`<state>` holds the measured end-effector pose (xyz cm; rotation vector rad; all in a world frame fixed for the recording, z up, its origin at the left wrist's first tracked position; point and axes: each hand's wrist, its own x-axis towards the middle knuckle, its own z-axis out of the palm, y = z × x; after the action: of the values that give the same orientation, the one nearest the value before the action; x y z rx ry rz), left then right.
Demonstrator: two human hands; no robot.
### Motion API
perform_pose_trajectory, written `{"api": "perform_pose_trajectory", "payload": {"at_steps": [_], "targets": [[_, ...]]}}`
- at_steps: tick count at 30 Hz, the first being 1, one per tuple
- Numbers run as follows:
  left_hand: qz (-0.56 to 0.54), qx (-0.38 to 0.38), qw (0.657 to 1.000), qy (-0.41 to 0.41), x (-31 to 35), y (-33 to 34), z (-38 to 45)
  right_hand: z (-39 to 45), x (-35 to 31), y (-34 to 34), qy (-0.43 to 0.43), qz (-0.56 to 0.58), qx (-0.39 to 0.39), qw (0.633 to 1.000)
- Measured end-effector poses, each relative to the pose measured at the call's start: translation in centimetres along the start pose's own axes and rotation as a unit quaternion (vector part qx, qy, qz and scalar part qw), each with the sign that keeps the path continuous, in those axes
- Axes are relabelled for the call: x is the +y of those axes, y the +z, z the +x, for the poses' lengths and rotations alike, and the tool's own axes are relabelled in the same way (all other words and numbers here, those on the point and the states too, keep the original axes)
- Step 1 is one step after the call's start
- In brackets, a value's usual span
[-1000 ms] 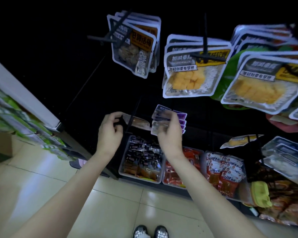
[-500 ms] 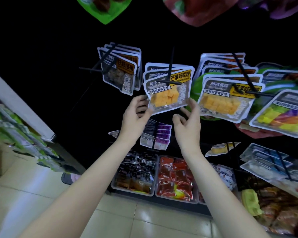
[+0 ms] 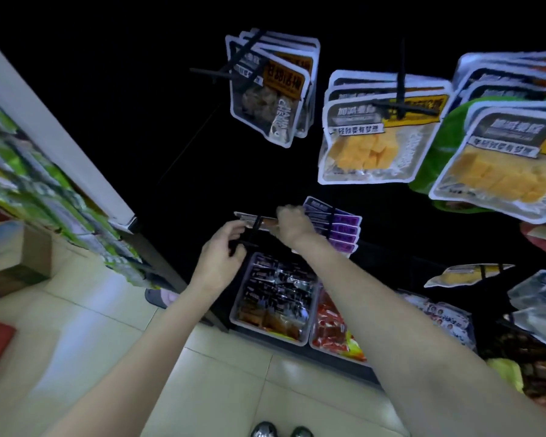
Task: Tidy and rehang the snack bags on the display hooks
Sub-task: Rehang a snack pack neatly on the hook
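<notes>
A thin snack bag (image 3: pixel 249 218) with a brown window hangs edge-on from a low black display hook (image 3: pixel 255 230). My right hand (image 3: pixel 292 227) grips this bag at its right end. My left hand (image 3: pixel 223 258) is just below and to the left, its fingers curled round the front end of the hook. Right behind my right hand hangs a stack of purple bags (image 3: pixel 339 228). Higher up, a row of bags with yellow cubes (image 3: pixel 375 143) and a row of dark brown snack bags (image 3: pixel 268 93) hang from their own hooks.
Clear bins of wrapped snacks (image 3: pixel 275 307) and red packets (image 3: pixel 331 332) stand at floor level below my hands. A white shelf edge with green packets (image 3: pixel 38 171) runs along the left. More bags (image 3: pixel 501 165) hang on the right. Pale tiled floor (image 3: pixel 202 389) lies underfoot.
Both hands have dropped from the yellow-cube bags on the upper hook down to the low hook, where my right hand now grips the thin bag and my left holds the hook end.
</notes>
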<state>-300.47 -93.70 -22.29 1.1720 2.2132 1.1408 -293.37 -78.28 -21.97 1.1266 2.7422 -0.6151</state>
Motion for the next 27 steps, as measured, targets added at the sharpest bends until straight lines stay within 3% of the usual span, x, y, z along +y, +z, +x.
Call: {"api": "perform_pose_trajectory", "payload": {"at_steps": [3, 8, 13, 17, 21, 27], "targets": [[0.0, -0.013, 1.0, -0.004, -0.1, -0.8, 0.1, -0.7, -0.6, 0.4, -0.017, -0.073, -0.013, 0.997], [0.012, -0.001, 1.0, 0.017, 0.1, -2.4, -0.1, -6.2, -1.0, -0.9, -0.084, 0.061, 0.016, 0.994], [0.082, -0.039, 0.99, 0.104, 3.4, -3.2, 1.1, -9.1, -2.5, -3.8, -0.112, 0.042, 0.002, 0.993], [0.075, -0.057, 0.989, 0.11, 4.4, -4.0, 2.8, -10.2, -2.0, -7.3, -0.094, 0.093, 0.082, 0.988], [-0.001, 0.002, 0.998, 0.069, 5.0, -5.0, 3.1, -10.5, -2.2, -10.4, -0.115, 0.141, 0.117, 0.976], [-0.102, 0.111, 0.979, 0.134, 9.1, -7.1, 3.4, -10.9, -4.0, -13.7, -0.192, 0.175, 0.216, 0.941]]}}
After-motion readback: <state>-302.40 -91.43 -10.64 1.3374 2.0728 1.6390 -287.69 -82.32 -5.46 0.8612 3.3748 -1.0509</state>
